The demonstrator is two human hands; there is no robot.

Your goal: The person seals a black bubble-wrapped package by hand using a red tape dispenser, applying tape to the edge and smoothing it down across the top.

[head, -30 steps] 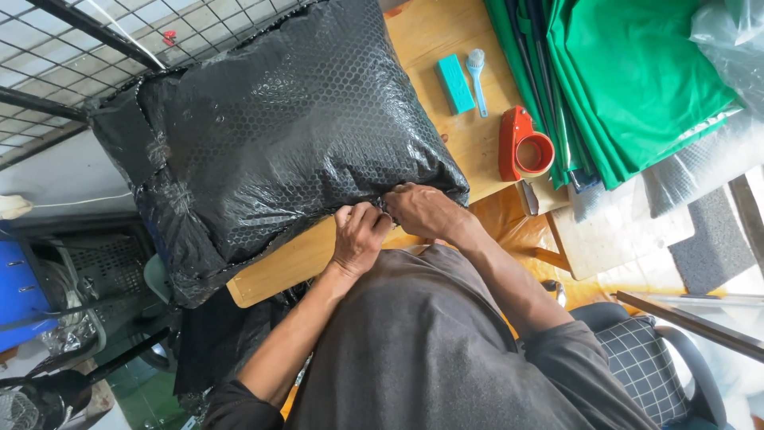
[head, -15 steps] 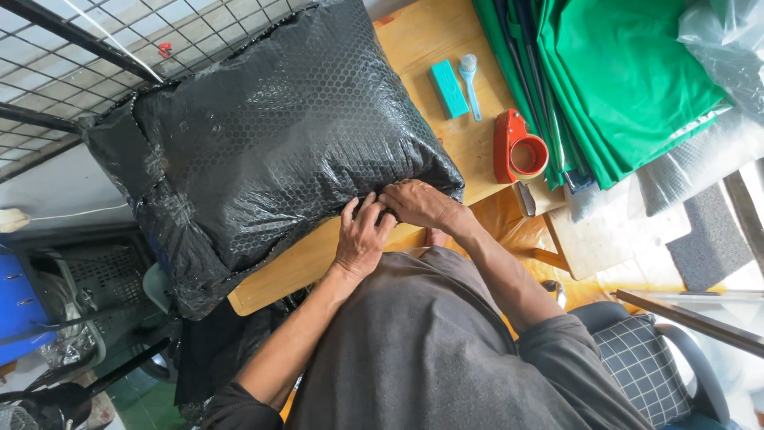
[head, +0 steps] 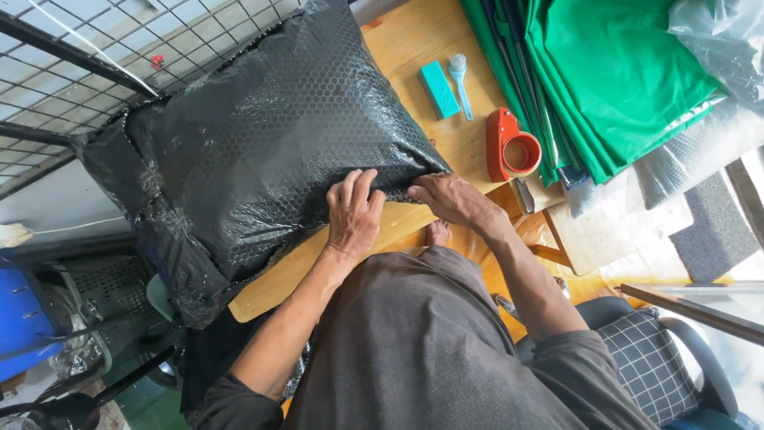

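A bulky black bubble-wrap package [head: 255, 151], padded and pillow-shaped, lies across the wooden worktop [head: 414, 48], its far side overhanging the worktop's edge toward a wire grid panel [head: 72, 48]. Its near edge runs just along the worktop's front rim, and both hands work at that edge, side by side. The left hand [head: 354, 215] lies flat over the seam, fingers spread and pressing down on the wrap, its grip unclenched rather than closed around anything. The right hand [head: 450, 199] is just beside it at the package's corner, fingertips pinching the black film there, so its grip is closed on the package edge. The two hands are near each other but not touching.

Farther along the worktop, well apart from the package, lie a small teal block [head: 439, 89] and a pale blue brush [head: 460, 84], next to each other. Near them sits a red tape dispenser [head: 509, 147] holding a roll of brown tape. A stack of folded green fabric [head: 613, 80] touches the dispenser's far side and covers that end of the worktop, with clear plastic sheeting [head: 720, 44] at its corner.

A chair with a checked cushion [head: 652, 358] stands by the person's right arm. A blue container [head: 20, 318] sits low beyond the package.
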